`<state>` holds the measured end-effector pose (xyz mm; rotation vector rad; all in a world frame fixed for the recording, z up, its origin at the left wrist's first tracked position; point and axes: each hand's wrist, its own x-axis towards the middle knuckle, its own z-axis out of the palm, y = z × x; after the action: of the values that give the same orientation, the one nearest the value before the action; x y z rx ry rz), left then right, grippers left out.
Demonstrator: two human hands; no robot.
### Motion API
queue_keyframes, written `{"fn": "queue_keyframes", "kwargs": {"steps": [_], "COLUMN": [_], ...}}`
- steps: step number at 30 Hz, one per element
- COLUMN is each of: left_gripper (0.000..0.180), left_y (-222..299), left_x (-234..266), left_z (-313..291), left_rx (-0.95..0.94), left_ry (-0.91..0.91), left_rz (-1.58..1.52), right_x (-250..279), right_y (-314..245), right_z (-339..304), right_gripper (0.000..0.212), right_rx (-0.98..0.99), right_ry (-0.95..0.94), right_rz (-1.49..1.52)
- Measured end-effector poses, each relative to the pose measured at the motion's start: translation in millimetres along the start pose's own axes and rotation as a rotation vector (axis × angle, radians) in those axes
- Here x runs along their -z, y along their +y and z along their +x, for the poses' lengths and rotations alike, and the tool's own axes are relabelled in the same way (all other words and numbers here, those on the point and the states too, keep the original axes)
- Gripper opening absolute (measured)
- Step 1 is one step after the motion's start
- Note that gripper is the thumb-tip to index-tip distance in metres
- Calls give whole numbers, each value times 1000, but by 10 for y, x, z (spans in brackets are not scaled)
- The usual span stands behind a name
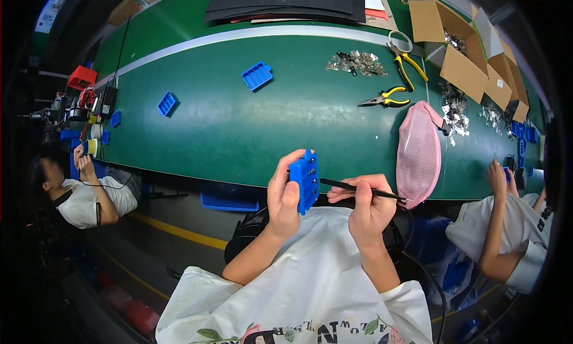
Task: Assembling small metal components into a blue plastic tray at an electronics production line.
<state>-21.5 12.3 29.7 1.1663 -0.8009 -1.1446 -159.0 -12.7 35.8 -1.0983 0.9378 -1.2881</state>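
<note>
My left hand (283, 205) grips a blue plastic compartment holder (306, 187) upright near the table's front edge, thumb along its side. Several small dark and metal spots show inside its slots. Black tweezers (341, 184) are pinched in my right hand (371, 213). Their tip points left at the holder, very close to its side; whether they touch I cannot tell. Farther off on the green table (215, 135) lie two similar blue holders, one near the middle (257, 76) and one to the left (167, 104).
Yellow-black pliers (394, 97), cutters (412, 69) and a tape roll lie right, near a pink mesh pouch (419, 153). Small metal parts (358, 63) are heaped behind. Cardboard boxes (462, 72) stand far right. Co-workers sit at left (98, 198) and right (501, 230).
</note>
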Motion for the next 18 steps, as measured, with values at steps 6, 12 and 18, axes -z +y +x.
{"fn": "queue_keyframes", "kwargs": {"steps": [6, 12, 18], "left_gripper": [68, 69, 68], "left_y": [-16, -1, -27], "left_x": [43, 12, 8], "left_z": [-49, -39, -37], "left_rx": [-10, -31, -72], "left_ry": [-20, -27, -34], "left_rz": [66, 61, 105], "right_x": [12, 0, 33], "right_y": [55, 17, 22], "right_z": [-42, -72, -57], "right_gripper": [15, 15, 17], "right_rx": [44, 83, 143], "right_ry": [-43, -24, -75], "right_rz": [-113, -28, -120]}}
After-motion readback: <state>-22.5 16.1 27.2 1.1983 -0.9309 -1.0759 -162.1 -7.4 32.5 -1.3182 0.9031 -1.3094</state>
